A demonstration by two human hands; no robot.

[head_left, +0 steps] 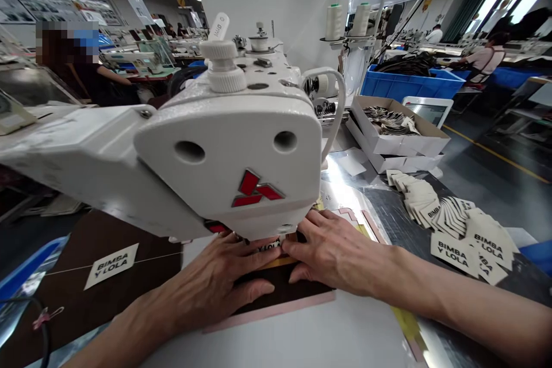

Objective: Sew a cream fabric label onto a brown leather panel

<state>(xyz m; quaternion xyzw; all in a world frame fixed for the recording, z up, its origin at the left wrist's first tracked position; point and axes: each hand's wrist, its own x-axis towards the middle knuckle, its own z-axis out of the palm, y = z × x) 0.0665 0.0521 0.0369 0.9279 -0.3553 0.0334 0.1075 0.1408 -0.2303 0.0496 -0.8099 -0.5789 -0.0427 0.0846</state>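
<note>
Head view: the left grip (207, 282) and right grip (332, 253) lay spread and flat, pressing down without closing around anything. Beneath them was a dark flat piece (280, 290) with a pale pink edge, just in front of the white sewing machine head (228, 155). A cream label (268, 247) with black lettering sat on it between the fingertips, its far part hidden under the machine. Both looked light and thin, the label soft and apt to slide, so flat pressure on either side seemed the surest hold. To the right, on the surface (388, 201), lay loose printed labels (457, 230), beside a cardboard box (397, 126) holding more and a blue bin (409, 83).
</note>
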